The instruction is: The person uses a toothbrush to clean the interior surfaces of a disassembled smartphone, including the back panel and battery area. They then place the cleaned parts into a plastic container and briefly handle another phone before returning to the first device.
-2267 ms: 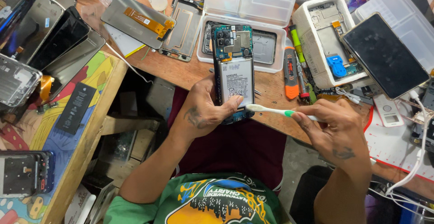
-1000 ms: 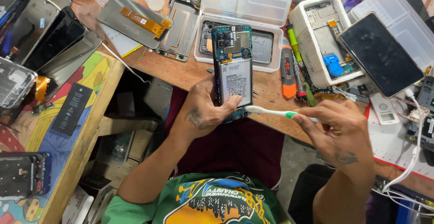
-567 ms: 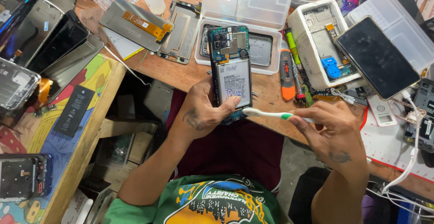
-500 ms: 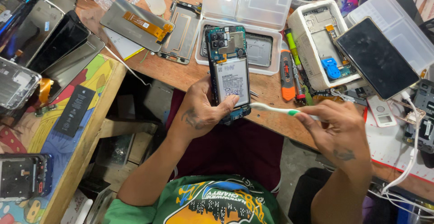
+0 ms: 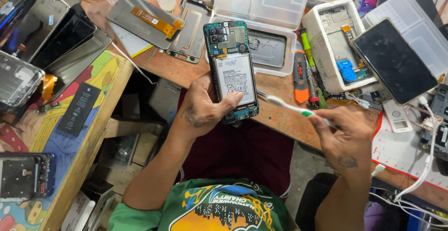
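Near the middle of the scene, over the near edge of the wooden workbench [image 5: 186, 70], the left hand [image 5: 200, 110] holds an opened phone [image 5: 231, 70] upright, back cover off, with the white battery and the green circuit board facing the camera. Its fingers are curled around the phone's lower half, the thumb pressed across the bottom of the battery. To the right, the right hand [image 5: 343, 135] is closed on the green-and-white handle of a toothbrush [image 5: 291, 107], whose white head points left and lies just beside the phone's lower right edge; whether it touches cannot be told. Farther off stand a clear plastic organiser box [image 5: 261, 0] and a white foam tray [image 5: 326, 49] holding a phone frame. At far right lies a dark phone screen [image 5: 394, 61]; at left, several display panels [image 5: 60, 40].
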